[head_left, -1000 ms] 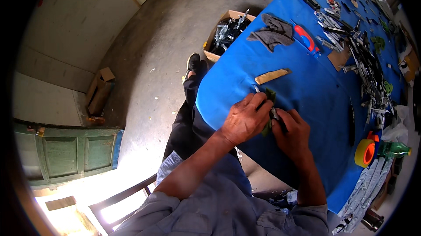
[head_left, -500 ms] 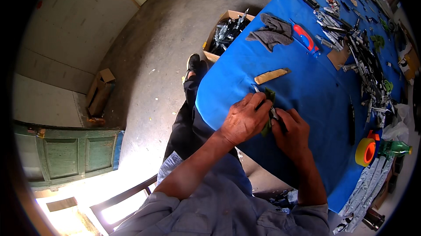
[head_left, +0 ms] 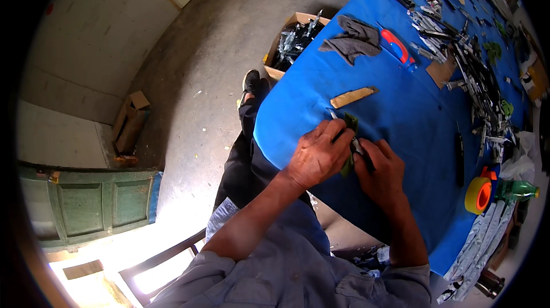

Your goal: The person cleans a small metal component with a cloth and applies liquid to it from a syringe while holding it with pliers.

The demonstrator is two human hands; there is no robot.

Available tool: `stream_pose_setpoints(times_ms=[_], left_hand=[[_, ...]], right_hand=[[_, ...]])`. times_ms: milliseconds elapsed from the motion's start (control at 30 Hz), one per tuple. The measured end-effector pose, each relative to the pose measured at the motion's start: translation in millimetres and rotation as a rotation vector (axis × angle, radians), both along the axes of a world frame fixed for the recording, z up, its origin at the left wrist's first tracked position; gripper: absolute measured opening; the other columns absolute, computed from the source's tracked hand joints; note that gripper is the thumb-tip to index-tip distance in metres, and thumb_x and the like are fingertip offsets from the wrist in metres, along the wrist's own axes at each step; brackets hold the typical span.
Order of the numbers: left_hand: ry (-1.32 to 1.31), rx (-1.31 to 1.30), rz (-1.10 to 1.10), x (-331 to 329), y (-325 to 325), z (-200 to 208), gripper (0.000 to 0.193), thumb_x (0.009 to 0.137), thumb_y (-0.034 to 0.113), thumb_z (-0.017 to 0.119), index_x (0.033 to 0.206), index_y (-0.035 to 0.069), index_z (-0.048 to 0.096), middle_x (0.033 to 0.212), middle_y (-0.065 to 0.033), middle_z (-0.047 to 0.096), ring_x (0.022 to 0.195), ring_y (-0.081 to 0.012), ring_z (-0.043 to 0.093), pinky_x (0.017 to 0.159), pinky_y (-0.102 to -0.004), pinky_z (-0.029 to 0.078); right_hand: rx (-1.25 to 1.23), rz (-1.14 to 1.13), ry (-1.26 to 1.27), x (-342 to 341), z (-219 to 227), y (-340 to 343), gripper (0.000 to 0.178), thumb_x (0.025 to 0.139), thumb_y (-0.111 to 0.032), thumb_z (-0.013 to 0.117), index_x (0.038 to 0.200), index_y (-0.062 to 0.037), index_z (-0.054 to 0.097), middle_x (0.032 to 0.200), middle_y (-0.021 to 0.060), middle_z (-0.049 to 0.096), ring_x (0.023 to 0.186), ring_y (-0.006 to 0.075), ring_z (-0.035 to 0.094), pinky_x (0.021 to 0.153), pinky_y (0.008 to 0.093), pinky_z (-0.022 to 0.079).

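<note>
Two hands of yours meet over the blue tabletop (head_left: 292, 105): your left hand (head_left: 319, 153) has its grip clamped on a green scrap (head_left: 347, 167), your right hand (head_left: 381, 170) its grip on a slim part (head_left: 357, 146). Both pieces sit between your hands, near the tan block (head_left: 352, 97); a grey cloth (head_left: 352, 40) lies farther off.

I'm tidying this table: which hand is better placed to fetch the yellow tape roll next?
Likely the right hand: nearer the tape roll than the left hand, though both look occupied.
</note>
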State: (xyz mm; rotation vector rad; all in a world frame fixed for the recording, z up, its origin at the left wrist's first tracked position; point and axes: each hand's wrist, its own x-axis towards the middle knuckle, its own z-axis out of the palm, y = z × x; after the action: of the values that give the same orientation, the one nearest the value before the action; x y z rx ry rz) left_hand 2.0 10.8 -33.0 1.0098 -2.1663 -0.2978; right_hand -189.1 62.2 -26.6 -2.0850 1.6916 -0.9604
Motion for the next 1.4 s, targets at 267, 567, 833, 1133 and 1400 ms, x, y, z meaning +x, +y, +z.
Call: stream_pose_setpoints(times_ms=[267, 567, 833, 1133, 1400], left_hand=[[-0.017, -0.004, 0.028, 6, 6, -4, 0.034, 0.082, 0.0, 0.079, 0.116, 0.006, 0.077, 0.116, -0.0119, 0.069, 0.101, -0.033, 0.072, 0.085, -0.0428, 0.062], [-0.183, -0.073, -0.007, 6, 6, 2, 0.036, 0.083, -0.002, 0.074, 0.119, 0.005, 0.074, 0.115, -0.0121, 0.069, 0.099, -0.0347, 0.07, 0.084, -0.0442, 0.06], [-0.347, 0.068, -0.074, -12, -12, 40, 0.022, 0.089, -0.008, 0.068, 0.11, -0.001, 0.072, 0.102, -0.0164, 0.068, 0.091, -0.0384, 0.069, 0.076, -0.0451, 0.058], [-0.219, -0.015, -0.024, 0, 8, 24, 0.026, 0.088, -0.008, 0.07, 0.113, -0.001, 0.074, 0.106, -0.0151, 0.068, 0.096, -0.0362, 0.07, 0.082, -0.0453, 0.059], [-0.322, -0.004, 0.039, 10, 31, 15, 0.029, 0.084, -0.006, 0.071, 0.113, 0.0, 0.074, 0.105, -0.0138, 0.067, 0.096, -0.0353, 0.069, 0.079, -0.0441, 0.06]], right_hand=[[0.0, -0.01, 0.003, -3, 0, 2, 0.023, 0.09, -0.019, 0.079, 0.111, -0.0094, 0.074, 0.091, 0.0076, 0.067, 0.079, 0.0304, 0.071, 0.066, 0.042, 0.057], [-0.085, 0.082, -0.077, -9, -8, 2, 0.01, 0.092, -0.014, 0.074, 0.097, -0.0092, 0.068, 0.089, 0.0073, 0.058, 0.081, 0.0289, 0.066, 0.067, 0.0434, 0.054], [-0.164, 0.106, -0.066, -6, -12, 0, 0.01, 0.09, -0.012, 0.072, 0.097, -0.0079, 0.067, 0.089, 0.0074, 0.058, 0.08, 0.0291, 0.066, 0.066, 0.0436, 0.054], [-0.091, 0.015, -0.113, -3, -13, 0, 0.011, 0.089, -0.018, 0.073, 0.084, -0.0095, 0.068, 0.083, 0.0082, 0.059, 0.075, 0.0309, 0.067, 0.063, 0.0469, 0.053], [-0.029, 0.012, -0.113, -4, -11, 3, 0.011, 0.089, -0.018, 0.073, 0.085, -0.0095, 0.068, 0.083, 0.0083, 0.06, 0.076, 0.0314, 0.068, 0.063, 0.0477, 0.053]])
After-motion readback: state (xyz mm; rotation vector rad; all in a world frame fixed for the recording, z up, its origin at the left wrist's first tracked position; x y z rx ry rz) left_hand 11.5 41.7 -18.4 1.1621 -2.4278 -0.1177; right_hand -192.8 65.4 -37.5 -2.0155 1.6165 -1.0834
